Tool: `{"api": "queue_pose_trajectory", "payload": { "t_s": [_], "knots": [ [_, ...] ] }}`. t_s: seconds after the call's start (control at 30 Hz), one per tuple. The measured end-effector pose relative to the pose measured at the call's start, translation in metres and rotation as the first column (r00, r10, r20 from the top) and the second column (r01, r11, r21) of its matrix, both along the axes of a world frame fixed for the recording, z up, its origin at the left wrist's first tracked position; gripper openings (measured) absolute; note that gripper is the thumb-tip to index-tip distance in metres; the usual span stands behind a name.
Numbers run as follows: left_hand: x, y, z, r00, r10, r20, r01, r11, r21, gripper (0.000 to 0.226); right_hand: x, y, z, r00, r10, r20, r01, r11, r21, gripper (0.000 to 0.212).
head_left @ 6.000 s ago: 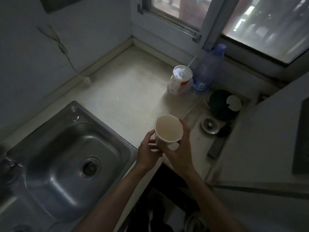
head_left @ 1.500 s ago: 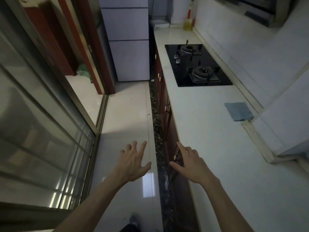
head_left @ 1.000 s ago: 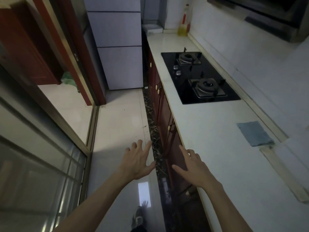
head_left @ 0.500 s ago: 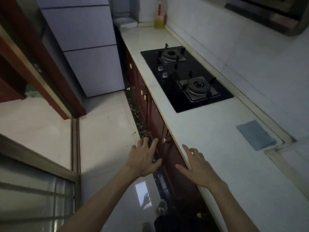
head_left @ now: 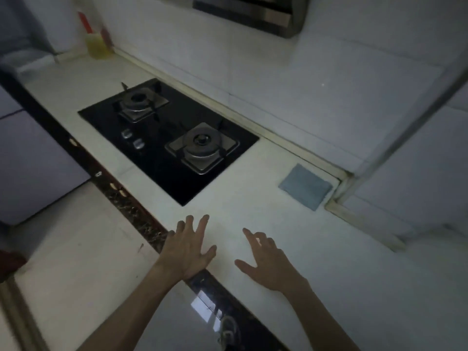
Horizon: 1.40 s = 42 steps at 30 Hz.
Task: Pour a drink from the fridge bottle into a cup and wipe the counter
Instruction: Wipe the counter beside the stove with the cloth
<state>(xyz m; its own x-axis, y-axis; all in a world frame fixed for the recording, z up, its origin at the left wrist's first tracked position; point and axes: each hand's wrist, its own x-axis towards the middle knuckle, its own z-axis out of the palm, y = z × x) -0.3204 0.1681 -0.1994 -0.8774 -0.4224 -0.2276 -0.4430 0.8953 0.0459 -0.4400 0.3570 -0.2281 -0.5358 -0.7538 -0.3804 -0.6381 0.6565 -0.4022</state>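
Cloth beyond hands — left, right — empty, spread

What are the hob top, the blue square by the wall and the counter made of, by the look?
Hob top: black glass, probably; glossy, flat, faint reflections. Burner plates: brushed metal, grey sheen. Blue square: soft cloth, likely microfibre; matte, folded, limp edges. Counter: pale stone or composite, smooth, slightly sheeny; the dim light leaves it open.
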Motion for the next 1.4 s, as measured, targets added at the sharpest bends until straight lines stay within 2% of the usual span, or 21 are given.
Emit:
{"api": "queue_pose_trajectory", "payload": {
  "t_s": [0.13, 0.2, 0.27, 0.47, 0.53, 0.6, 0.67, 0.73, 0.93, 1.1, 1.2, 1.3, 1.4],
  "knots": [
    [-0.051, -0.002, -0.016, 0.992, -0.127, 0.023, 0.126, 0.991, 0.038, 0.098, -0.021, 0.024, -0.006, 0.989, -0.139, -0.047, 0.141, 0.989, 0.038, 0.086],
    [-0.074, -0.001, -0.024, 0.98, -0.196, 0.046, 0.193, 0.98, 0.056, 0.091, -0.027, 0.034, -0.009, 0.977, -0.206, -0.047, 0.208, 0.976, 0.057, 0.093],
    [-0.096, 0.0, -0.031, 0.962, -0.262, 0.073, 0.255, 0.963, 0.092, 0.086, -0.031, 0.044, -0.015, 0.958, -0.282, -0.047, 0.285, 0.956, 0.074, 0.091],
    [-0.155, -0.002, -0.053, 0.891, -0.438, 0.123, 0.417, 0.894, 0.164, 0.079, -0.029, 0.056, -0.026, 0.851, -0.525, 0.024, 0.521, 0.849, 0.089, 0.083],
    [-0.171, -0.009, -0.066, 0.868, -0.483, 0.116, 0.465, 0.872, 0.152, 0.084, -0.026, 0.052, -0.03, 0.815, -0.579, 0.027, 0.575, 0.813, 0.094, 0.082],
    [-0.181, -0.02, -0.082, 0.852, -0.511, 0.118, 0.496, 0.858, 0.134, 0.093, -0.025, 0.047, -0.037, 0.78, -0.626, 0.027, 0.621, 0.778, 0.1, 0.082],
    [-0.186, -0.031, -0.102, 0.856, -0.504, 0.114, 0.486, 0.86, 0.154, 0.088, -0.027, 0.042, -0.043, 0.748, -0.663, 0.029, 0.658, 0.747, 0.095, 0.082],
    [-0.189, -0.04, -0.12, 0.862, -0.5, 0.086, 0.483, 0.86, 0.163, 0.081, -0.035, 0.035, -0.045, 0.723, -0.691, 0.024, 0.687, 0.722, 0.077, 0.081],
    [-0.188, -0.053, -0.155, 0.856, -0.515, 0.045, 0.503, 0.85, 0.158, 0.082, -0.099, 0.003, -0.052, 0.709, -0.705, -0.033, 0.704, 0.71, -0.026, 0.077],
    [-0.189, -0.052, -0.166, 0.868, -0.495, 0.026, 0.49, 0.865, 0.111, 0.082, -0.179, -0.029, -0.072, 0.662, -0.726, -0.185, 0.718, 0.685, -0.119, 0.076],
    [-0.188, -0.053, -0.169, 0.865, -0.501, 0.018, 0.497, 0.862, 0.101, 0.082, -0.219, -0.041, -0.088, 0.667, -0.709, -0.226, 0.71, 0.698, -0.095, 0.075],
    [-0.188, -0.053, -0.17, 0.869, -0.494, 0.024, 0.49, 0.866, 0.097, 0.082, -0.251, -0.053, -0.109, 0.686, -0.707, -0.171, 0.708, 0.703, -0.064, 0.066],
    [-0.188, -0.054, -0.171, 0.867, -0.497, 0.023, 0.494, 0.865, 0.084, 0.082, -0.272, -0.06, -0.132, 0.684, -0.696, -0.218, 0.698, 0.712, -0.081, 0.066]
  ]
}}
